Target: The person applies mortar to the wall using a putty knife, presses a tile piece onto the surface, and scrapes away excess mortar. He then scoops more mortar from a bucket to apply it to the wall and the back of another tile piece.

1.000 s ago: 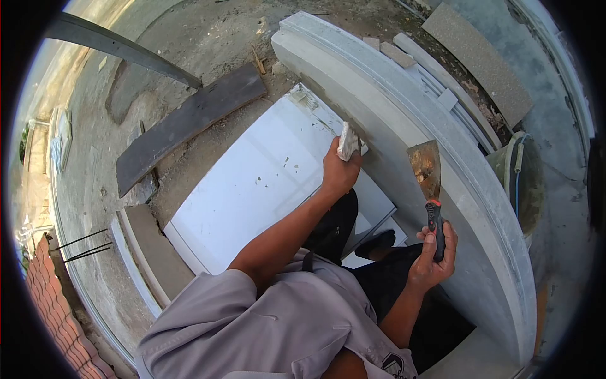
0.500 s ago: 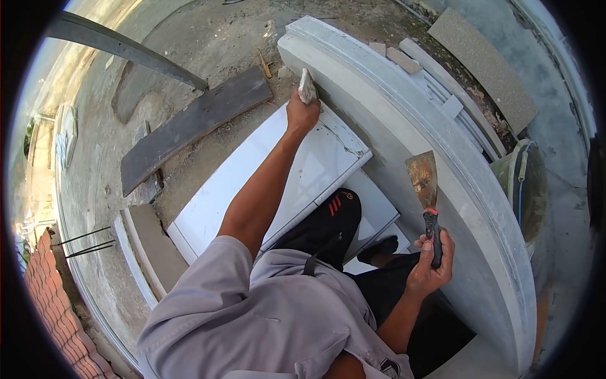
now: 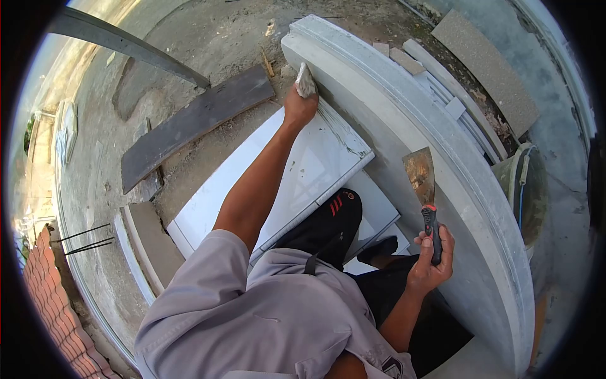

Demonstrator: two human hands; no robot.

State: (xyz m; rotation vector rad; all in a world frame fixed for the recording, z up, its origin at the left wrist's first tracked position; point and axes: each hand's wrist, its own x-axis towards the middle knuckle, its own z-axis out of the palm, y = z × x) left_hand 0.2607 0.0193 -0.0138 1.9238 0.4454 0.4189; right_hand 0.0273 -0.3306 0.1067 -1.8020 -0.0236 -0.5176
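Observation:
My left hand point(image 3: 300, 108) is closed around a whitish, dirty rag-like piece point(image 3: 305, 81). It is stretched out over the far corner of a glossy white tile surface point(image 3: 315, 155), close to the curved grey wall. Greenish-grey wet streaks mark the tile just right of this hand. My right hand point(image 3: 432, 262) grips a putty knife point(image 3: 429, 202) by its black and red handle. The knife's wide, rusty-brown blade points up, in front of the wall and apart from the tile.
A curved concrete wall point(image 3: 404, 107) runs along the right side. Beyond it stand a bucket point(image 3: 527, 183) and stacked strips. A dark plank point(image 3: 196, 126) lies at the left, beneath a slanting metal post point(image 3: 132, 47). Thin rods point(image 3: 88, 240) jut out at the lower left.
My left hand has shifted slightly up and left with the rag-like piece, and more wet streaks show on the tile beside it. The putty knife has barely moved.

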